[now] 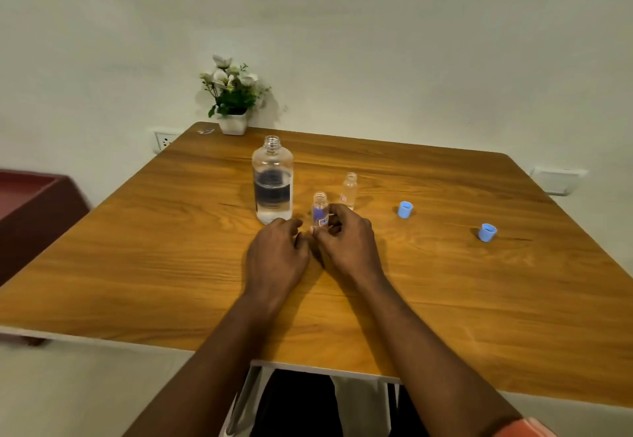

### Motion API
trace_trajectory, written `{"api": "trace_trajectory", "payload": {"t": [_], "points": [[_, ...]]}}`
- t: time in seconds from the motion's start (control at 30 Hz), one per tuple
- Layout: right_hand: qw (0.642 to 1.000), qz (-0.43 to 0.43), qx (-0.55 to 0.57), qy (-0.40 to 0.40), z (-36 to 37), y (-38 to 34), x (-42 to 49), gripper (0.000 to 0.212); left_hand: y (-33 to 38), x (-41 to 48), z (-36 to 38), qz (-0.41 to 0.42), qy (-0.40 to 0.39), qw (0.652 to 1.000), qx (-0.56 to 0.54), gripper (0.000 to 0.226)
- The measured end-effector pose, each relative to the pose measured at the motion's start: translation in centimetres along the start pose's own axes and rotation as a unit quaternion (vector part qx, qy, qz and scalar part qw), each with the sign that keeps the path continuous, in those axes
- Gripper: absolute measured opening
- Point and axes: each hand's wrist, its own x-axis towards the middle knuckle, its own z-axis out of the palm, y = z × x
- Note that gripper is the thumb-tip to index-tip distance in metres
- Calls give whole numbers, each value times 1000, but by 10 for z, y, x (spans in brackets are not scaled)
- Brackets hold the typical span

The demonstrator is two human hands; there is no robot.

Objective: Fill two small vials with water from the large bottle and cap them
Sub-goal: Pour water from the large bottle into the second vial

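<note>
A: What lies nearest, low in the middle of the frame?

B: Two bare forearms reach up over the wooden worktop (137, 265). The left hand (275, 251) has its fingers loosely curled, with nothing visible in them. Their tips sit just in front of the large bottle's base, and I cannot tell if they touch it.

A: And the right hand (346, 244)?

B: Its fingers curl round the lower part of the near vial (320, 208), at centre frame. That vial is small, clear, upright and uncapped, with a red and white label by the thumb.

A: The large bottle (273, 179)?

B: It stands upright just left of that vial. It is clear plastic with its threaded neck open and a dark band round the middle, and water shows in the lower part.

A: The second vial?

B: The far vial (350, 190) stands just behind the right hand, clear and uncapped.

A: Caps?

B: Two blue caps lie well apart to the right. The tilted cap (487, 232) is nearer, and the upright cap (405, 209) stands open end up.

A: Beyond?

B: A white flower pot (233, 123) sits at the far edge.
</note>
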Motion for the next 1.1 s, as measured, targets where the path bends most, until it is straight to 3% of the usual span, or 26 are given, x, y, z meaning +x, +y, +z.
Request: {"api": "trace_trajectory", "payload": {"t": [0.4, 0.53, 0.77, 0.93, 1.1], "points": [[999, -17, -2, -41, 0, 8, 10, 36, -24, 16, -9, -138, 94, 979, -118, 30], [999, -18, -2, -44, 0, 8, 7, 37, -29, 19, -9, -160, 129, 965, -166, 60], [999, -18, 13, -42, 0, 5, 9, 28, -43, 44, -7, -130, 47, 970, -202, 99], [998, -17, 30, -46, -2, 8, 6, 22, -53, 57, -4, -55, -16, 967, -248, 82], [998, -10, 54, -42, -2, 9, 10, 20, -60, 71, -4, -42, -14, 971, -234, 78]]}}
